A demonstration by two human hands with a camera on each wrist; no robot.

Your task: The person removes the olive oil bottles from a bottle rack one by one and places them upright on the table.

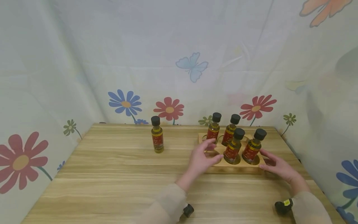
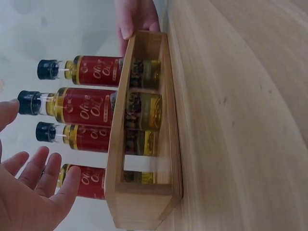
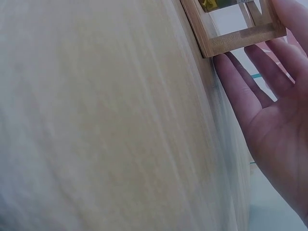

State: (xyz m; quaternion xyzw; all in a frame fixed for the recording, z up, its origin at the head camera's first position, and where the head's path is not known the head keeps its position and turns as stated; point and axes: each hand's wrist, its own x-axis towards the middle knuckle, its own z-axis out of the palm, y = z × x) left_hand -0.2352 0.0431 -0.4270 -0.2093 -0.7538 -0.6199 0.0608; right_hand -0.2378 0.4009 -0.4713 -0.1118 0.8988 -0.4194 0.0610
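A wooden rack (image 1: 223, 170) stands toward the right side of the wooden table (image 1: 112, 180), with four small bottles upright in its round holes: front middle bottle (image 1: 231, 152), front right bottle (image 1: 251, 151), back left bottle (image 1: 213, 130) and back middle bottle (image 1: 228, 134). A fifth, separate bottle (image 1: 158, 138) stands on the table, well apart to the left. In the left wrist view the red labels (image 2: 84, 106) read "Olive Oil"; the smaller print is illegible. In the head view the front middle bottle partly covers the back middle one; in the left wrist view fingers hide the cap of the back left bottle. The right wrist view cuts the rack off at the top, leaving only the base of one bottle.

The left hand (image 1: 200, 158), fingers parted and thumb extended, reaches over the rack's front left; it grips nothing, and contact with the back left bottle cannot be told. The right hand (image 1: 281, 168), its fingers spread and nearly straight, touches the rack's right end. Both forearms wear pale sleeves (image 1: 172, 199), cropped below. Behind hangs a flower-printed curtain (image 1: 167, 37).
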